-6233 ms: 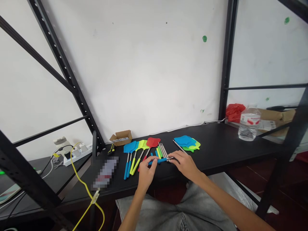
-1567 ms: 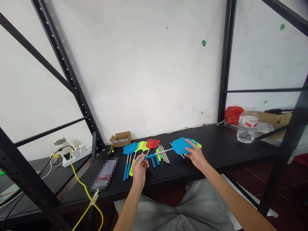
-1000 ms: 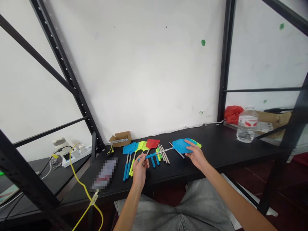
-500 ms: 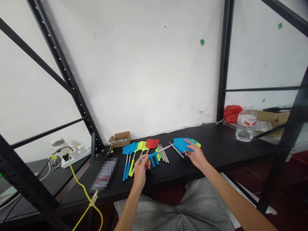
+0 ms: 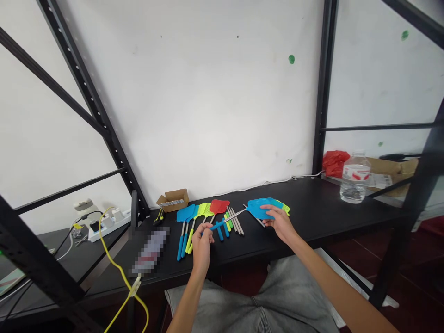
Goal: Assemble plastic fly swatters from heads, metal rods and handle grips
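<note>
A blue fly swatter (image 5: 257, 208) with a metal rod is held slantwise above the black table. My left hand (image 5: 203, 238) is closed round its blue handle, and my right hand (image 5: 279, 221) grips the edge of its flat head. Behind that head lie another blue swatter head (image 5: 275, 202) and a yellow-green one (image 5: 286, 208), partly hidden. Left of my left hand, several swatters lie side by side, with blue heads (image 5: 185, 213), yellow-green heads (image 5: 204, 210) and a red head (image 5: 219, 206). Loose blue handles (image 5: 223, 230), green handles (image 5: 228, 222) and metal rods (image 5: 236, 224) lie between my hands.
An open cardboard box (image 5: 173, 200) stands against the wall, with a yellow-black tool (image 5: 158, 217) beside it. A blurred-out flat object (image 5: 150, 252) and a yellow cable (image 5: 118, 266) are at left. A water bottle (image 5: 355, 178) stands at right, by a red bag (image 5: 335, 163).
The held swatter's head has shifted slightly left, and my right hand has moved a little with it. My left hand keeps its hold on the handle.
</note>
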The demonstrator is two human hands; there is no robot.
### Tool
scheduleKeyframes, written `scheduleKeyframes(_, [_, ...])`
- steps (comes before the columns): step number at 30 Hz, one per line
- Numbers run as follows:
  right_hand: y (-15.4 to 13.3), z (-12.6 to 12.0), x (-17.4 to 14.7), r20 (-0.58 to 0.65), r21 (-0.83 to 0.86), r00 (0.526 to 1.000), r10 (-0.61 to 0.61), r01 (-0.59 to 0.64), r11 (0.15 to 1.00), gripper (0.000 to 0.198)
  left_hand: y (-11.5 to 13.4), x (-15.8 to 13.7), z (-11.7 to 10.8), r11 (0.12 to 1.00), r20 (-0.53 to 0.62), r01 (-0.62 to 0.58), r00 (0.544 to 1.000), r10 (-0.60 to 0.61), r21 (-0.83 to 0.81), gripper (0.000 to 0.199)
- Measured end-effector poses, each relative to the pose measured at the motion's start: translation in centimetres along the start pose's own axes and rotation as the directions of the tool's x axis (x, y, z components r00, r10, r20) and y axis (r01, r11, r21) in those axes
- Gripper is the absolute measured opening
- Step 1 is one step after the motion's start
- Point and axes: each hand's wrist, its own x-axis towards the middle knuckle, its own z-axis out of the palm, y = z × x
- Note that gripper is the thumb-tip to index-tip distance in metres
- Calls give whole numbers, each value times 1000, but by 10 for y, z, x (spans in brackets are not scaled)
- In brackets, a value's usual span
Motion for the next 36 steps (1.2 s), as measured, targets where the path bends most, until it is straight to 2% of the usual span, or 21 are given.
scheduleKeyframes(5, [1, 1, 0, -3, -42, 999, -34, 34, 999, 10, -2, 0, -2, 1000, -47, -21, 999, 21, 12, 6])
scheduleKeyframes(12, [-3, 2, -3, -32, -166, 993, -117, 110, 980, 12, -4, 0, -4, 997, -90, -27, 995, 33, 69, 7])
scheduleKeyframes(18, [-3, 0, -3, -16, -226, 986, -165, 157, 961, 14, -1, -2, -3, 999, -48, 0, 999, 2, 40, 10])
scheduleKeyframes(26, [1, -2, 0, 16, -182, 979, -201, 201, 962, 13, 0, -2, -3, 998, -1, 25, 1000, -25, 57, 13])
scheduleKeyframes(36, [3, -3, 0, -14, -156, 987, -162, 158, 975, 12, 0, -3, -3, 994, -8, 43, 999, -42, 100, 12])
